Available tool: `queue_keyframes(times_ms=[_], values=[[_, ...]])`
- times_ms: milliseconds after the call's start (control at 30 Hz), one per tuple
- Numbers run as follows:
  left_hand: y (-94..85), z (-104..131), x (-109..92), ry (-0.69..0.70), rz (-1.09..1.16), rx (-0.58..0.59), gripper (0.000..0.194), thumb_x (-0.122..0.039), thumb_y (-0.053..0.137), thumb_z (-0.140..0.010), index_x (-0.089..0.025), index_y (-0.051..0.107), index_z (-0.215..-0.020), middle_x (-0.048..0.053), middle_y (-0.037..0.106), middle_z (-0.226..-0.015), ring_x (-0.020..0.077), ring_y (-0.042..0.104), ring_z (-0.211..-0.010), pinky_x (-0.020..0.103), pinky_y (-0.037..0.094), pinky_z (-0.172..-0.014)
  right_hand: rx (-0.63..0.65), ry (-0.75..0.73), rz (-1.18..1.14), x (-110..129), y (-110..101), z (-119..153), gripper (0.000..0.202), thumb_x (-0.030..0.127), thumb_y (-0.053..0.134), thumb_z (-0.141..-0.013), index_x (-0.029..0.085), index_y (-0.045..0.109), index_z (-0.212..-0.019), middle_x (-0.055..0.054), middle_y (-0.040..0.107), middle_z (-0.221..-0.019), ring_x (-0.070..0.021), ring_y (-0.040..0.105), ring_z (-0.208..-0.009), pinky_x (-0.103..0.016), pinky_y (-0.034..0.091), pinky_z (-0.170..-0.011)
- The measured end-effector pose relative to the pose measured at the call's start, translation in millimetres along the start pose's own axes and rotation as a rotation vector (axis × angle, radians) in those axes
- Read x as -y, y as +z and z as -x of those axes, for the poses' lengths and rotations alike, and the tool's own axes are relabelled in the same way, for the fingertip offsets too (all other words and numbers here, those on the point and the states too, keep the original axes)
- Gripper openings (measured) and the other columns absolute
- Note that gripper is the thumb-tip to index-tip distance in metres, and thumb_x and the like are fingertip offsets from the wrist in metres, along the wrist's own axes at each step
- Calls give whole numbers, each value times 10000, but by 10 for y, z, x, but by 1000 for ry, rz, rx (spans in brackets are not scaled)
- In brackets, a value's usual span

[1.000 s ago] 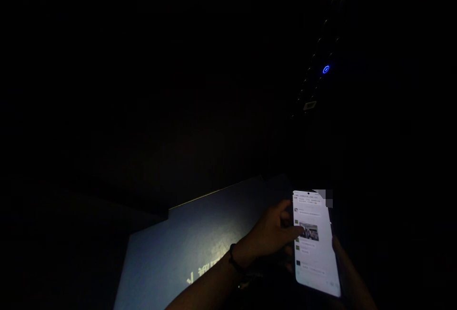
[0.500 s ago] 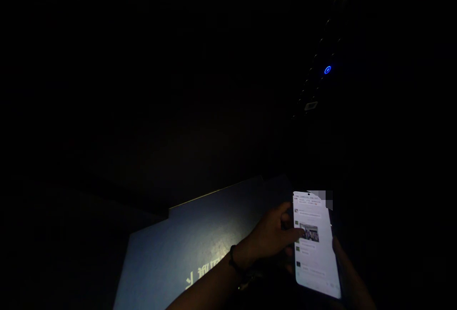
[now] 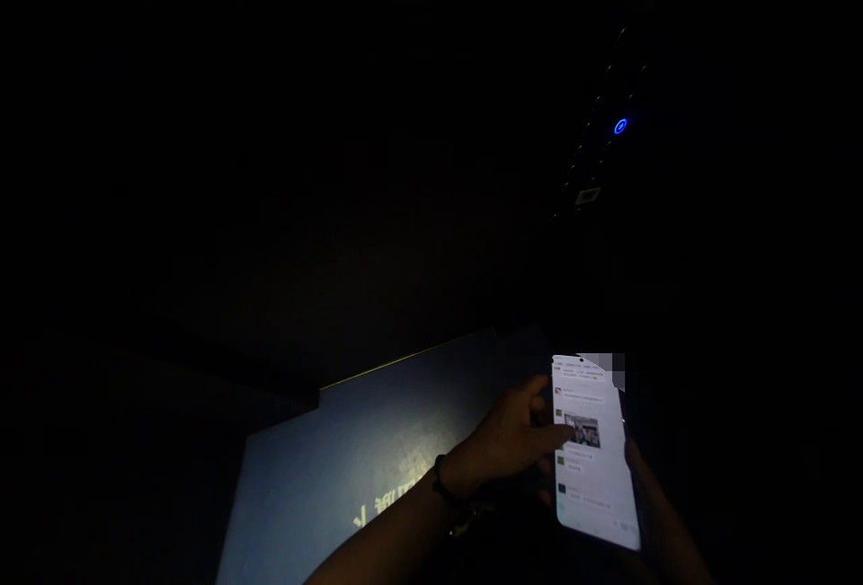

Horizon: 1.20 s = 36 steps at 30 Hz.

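The scene is very dark. A lit smartphone (image 3: 593, 455) with a white chat screen glows at the lower right. My left hand (image 3: 516, 441) grips its left edge, the thumb lying over the screen; a dark band circles that wrist. My right hand (image 3: 651, 509) supports the phone's right edge from below and is mostly hidden in the dark.
A large dark blue box (image 3: 351, 468) with pale printed characters lies under my left forearm, lit by the phone. A small blue ring light (image 3: 620, 127) glows on a dark panel with rows of buttons at the upper right. Everything else is black.
The phone and both hands have shifted slightly upward in the frame. The grip is unchanged.
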<state>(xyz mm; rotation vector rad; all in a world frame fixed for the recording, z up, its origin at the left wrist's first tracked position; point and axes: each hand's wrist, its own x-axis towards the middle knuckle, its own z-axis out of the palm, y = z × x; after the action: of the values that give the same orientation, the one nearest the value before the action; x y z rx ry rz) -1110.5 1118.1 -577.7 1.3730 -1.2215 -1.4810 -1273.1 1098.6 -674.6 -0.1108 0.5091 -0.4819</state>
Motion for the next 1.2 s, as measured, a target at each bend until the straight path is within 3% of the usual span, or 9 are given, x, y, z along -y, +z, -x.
queue_keyframes(times_ms=[100,233,500,800,933,1200], values=[[1,-8,21,-17,18,6,491,-215,694,-760,-162,506,-1211,129,695,-1089,184,701,-762,188,501,-489,0,-103,-32,-37,40,52,465,572,728,-720,159,729,-934,-131,734,-949,-325,684,-901,-485,552,-797],[7,-17,35,-20,27,8,490,-218,700,-760,-161,510,-1208,128,697,-1083,190,703,-766,190,505,-493,-15,-113,-48,-59,137,128,460,560,699,-757,137,724,-937,-133,735,-939,-295,695,-863,-445,563,-775],[44,-29,116,77,14,-18,390,-254,612,-849,-144,540,-1216,134,701,-1087,216,692,-921,291,543,-726,22,-105,24,-12,202,204,538,617,723,-706,141,711,-957,-146,728,-973,-312,686,-905,-484,540,-812],[58,-24,136,72,-20,-41,341,-267,584,-853,-137,565,-1167,114,713,-967,182,679,-767,300,525,-688,-13,-89,-24,-45,124,194,529,618,710,-717,150,714,-962,-152,722,-994,-341,680,-918,-514,546,-779],[49,-43,192,82,-13,-32,353,-288,589,-855,-147,564,-1177,98,709,-953,176,671,-781,298,521,-706,29,-87,3,-32,111,183,536,621,710,-716,140,715,-952,-158,723,-988,-334,676,-928,-521,519,-853],[50,-49,208,75,-6,-36,342,-294,593,-856,-158,565,-1169,90,707,-962,175,675,-789,298,530,-722,1,-102,22,-53,91,176,731,638,697,-714,120,602,-1220,-164,721,-989,-341,667,-948,-577,450,-942]])
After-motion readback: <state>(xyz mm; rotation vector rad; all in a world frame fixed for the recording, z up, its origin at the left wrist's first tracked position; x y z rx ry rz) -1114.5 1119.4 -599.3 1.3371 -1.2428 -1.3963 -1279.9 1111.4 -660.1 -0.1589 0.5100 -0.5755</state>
